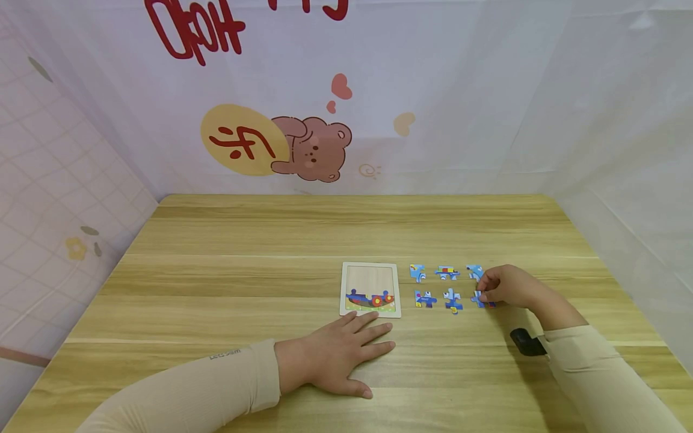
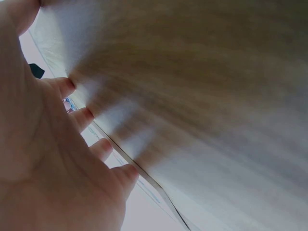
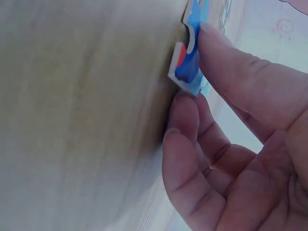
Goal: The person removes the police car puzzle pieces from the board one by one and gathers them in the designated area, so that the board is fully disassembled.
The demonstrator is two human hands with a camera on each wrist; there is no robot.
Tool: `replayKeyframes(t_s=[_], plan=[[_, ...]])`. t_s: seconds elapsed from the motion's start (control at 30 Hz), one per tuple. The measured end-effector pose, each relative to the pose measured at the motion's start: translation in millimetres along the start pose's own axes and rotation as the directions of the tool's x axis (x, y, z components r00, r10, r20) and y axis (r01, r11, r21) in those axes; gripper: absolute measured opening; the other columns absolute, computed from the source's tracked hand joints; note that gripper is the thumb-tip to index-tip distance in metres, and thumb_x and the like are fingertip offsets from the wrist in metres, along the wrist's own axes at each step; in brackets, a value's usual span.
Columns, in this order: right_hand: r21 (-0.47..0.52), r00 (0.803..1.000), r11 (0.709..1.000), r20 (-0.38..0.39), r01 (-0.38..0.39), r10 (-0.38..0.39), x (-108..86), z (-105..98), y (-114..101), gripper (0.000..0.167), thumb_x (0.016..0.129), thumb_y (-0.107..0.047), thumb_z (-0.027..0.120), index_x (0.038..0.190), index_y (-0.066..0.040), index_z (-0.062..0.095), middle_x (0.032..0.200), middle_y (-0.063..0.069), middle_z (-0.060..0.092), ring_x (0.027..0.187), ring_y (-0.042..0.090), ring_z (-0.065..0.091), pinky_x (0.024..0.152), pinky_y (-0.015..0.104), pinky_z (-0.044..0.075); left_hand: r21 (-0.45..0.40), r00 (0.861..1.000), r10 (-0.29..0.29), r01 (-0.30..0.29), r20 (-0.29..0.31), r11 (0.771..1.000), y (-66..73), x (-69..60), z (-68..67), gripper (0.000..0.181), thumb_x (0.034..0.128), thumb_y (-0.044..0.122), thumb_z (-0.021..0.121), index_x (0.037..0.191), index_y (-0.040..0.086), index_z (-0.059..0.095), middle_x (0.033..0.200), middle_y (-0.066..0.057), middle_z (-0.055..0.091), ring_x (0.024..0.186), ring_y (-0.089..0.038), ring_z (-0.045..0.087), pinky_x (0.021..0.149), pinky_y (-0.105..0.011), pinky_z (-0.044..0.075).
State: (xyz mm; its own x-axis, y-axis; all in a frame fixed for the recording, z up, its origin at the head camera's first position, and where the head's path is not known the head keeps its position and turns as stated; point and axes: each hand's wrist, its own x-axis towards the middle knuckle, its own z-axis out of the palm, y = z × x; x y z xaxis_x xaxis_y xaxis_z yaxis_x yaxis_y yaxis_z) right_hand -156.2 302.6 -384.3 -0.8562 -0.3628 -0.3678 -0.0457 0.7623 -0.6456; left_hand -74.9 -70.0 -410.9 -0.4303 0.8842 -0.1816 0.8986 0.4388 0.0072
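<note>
A square wooden puzzle frame (image 1: 397,288) lies on the table, its lower part filled with red, blue and green pieces. To its right, several loose blue pieces sit in two rows, among them one at upper left (image 1: 417,272) and one at lower middle (image 1: 453,300). The right hand (image 1: 509,286) pinches the lower right piece (image 1: 477,299) between thumb and fingers; in the right wrist view that piece (image 3: 188,65) is tilted at the fingertips. The left hand (image 1: 343,352) is spread flat on the table, fingertips at the frame's near edge.
The wooden table (image 1: 260,228) meets a white printed curtain (image 1: 460,72) at the back and pale curtains at both sides. A black object (image 1: 526,342) is beside the right wrist.
</note>
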Motion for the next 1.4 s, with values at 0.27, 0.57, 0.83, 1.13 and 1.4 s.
replayKeyframes(t_s=[0.27, 0.57, 0.83, 1.13, 1.4], plan=[[-0.028, 1.000, 0.999, -0.022, -0.022, 0.021, 0.3, 1, 0, 0.007, 0.087, -0.003, 0.067, 0.088, 0.003, 0.063, 0.072, -0.001, 0.064, 0.067, 0.015, 0.055, 0.059, 0.028, 0.044, -0.010, 1.000, -0.001, 0.001, 0.010, 1.000, 0.3, -0.2, -0.6, 0.076, 0.0913, 0.069, 0.038, 0.154, 0.027, 0.026, 0.160, 0.001, 0.020, 0.147, -0.026, 0.016, 0.113, -0.046, 0.027], [-0.072, 0.998, 0.997, -0.060, -0.030, 0.026, -1.8, 0, -3, 0.009, 0.087, -0.005, 0.067, 0.091, 0.002, 0.064, 0.077, 0.000, 0.065, 0.070, 0.016, 0.055, 0.062, 0.032, 0.044, -0.009, 1.000, 0.008, -0.008, 0.004, 1.000, -0.1, 0.0, -0.4, 0.077, 0.0914, 0.069, 0.038, 0.154, 0.027, 0.026, 0.160, 0.000, 0.020, 0.146, -0.026, 0.017, 0.112, -0.046, 0.028], [-0.086, 0.988, 0.996, -0.151, 0.003, -0.016, -1.2, 4, -27, 0.020, 0.089, -0.014, 0.068, 0.101, 0.001, 0.063, 0.085, 0.005, 0.056, 0.075, 0.019, 0.051, 0.064, 0.034, 0.043, -0.017, 1.000, 0.010, -0.010, 0.002, 1.000, -0.6, 0.2, 1.1, 0.077, 0.0914, 0.069, 0.039, 0.154, 0.027, 0.025, 0.160, 0.000, 0.019, 0.147, -0.027, 0.017, 0.112, -0.047, 0.028], [-0.034, 0.977, 0.997, -0.196, 0.072, -0.078, 12.1, 28, -58, 0.019, 0.090, -0.012, 0.066, 0.105, 0.000, 0.064, 0.088, 0.005, 0.058, 0.079, 0.019, 0.051, 0.067, 0.033, 0.044, -0.013, 1.000, 0.009, -0.009, 0.000, 1.000, -0.4, 0.1, 0.5, 0.076, 0.0916, 0.068, 0.039, 0.154, 0.026, 0.027, 0.160, -0.001, 0.020, 0.146, -0.027, 0.018, 0.112, -0.047, 0.028], [0.003, 0.950, 0.992, -0.288, 0.126, -0.120, 26.5, 46, -80, 0.021, 0.090, -0.008, 0.065, 0.108, 0.002, 0.064, 0.089, 0.007, 0.060, 0.084, 0.022, 0.055, 0.073, 0.035, 0.045, -0.011, 1.000, 0.013, -0.013, -0.016, 1.000, -1.0, -0.2, 3.0, 0.077, 0.0911, 0.069, 0.039, 0.154, 0.026, 0.027, 0.160, -0.001, 0.021, 0.146, -0.027, 0.018, 0.112, -0.047, 0.029]])
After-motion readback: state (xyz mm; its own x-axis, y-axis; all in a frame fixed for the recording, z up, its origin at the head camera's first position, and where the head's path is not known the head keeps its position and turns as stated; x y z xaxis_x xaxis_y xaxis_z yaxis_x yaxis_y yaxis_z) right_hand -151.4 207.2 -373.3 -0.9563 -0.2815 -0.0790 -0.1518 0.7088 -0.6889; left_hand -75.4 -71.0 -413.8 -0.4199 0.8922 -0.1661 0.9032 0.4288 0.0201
